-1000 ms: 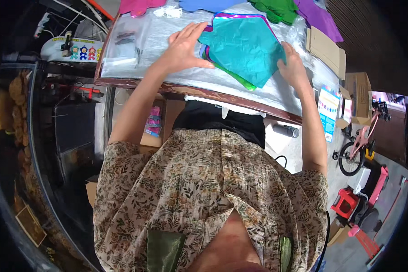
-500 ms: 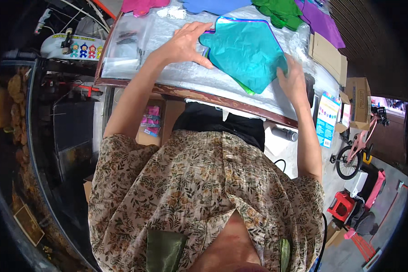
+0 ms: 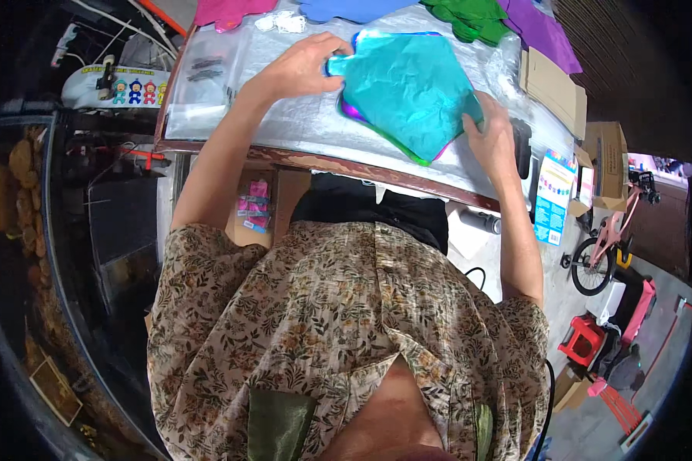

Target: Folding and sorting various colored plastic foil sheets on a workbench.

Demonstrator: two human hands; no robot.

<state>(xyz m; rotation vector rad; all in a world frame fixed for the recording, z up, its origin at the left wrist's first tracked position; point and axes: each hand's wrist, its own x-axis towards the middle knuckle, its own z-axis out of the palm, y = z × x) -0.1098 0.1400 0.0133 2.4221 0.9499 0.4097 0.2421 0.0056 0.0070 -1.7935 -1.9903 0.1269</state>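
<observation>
A flat teal foil balloon (image 3: 411, 92) lies on top of a stack on the table, its sheet wrinkled and shiny. Purple, green and magenta edges of other foil sheets peek out beneath its lower side. At its left point, my left hand (image 3: 304, 67) pinches the narrow teal tip between thumb and fingers. My right hand (image 3: 490, 134) grips the right corner, thumb on top; its other fingers are partly hidden.
Pink (image 3: 231, 11), blue (image 3: 354, 9), green (image 3: 469, 19) and purple foil pieces (image 3: 542, 34) line the table's far side. Clear plastic bags (image 3: 204, 84) lie at left. Flat cardboard (image 3: 553, 92) and a black object (image 3: 521, 150) sit at right. The table's worn front edge (image 3: 338, 160) is near me.
My left hand has closed on the stack's left tip, where it was spread beside it before. The layers have shifted: purple now shows at the lower left, magenta at the lower right.
</observation>
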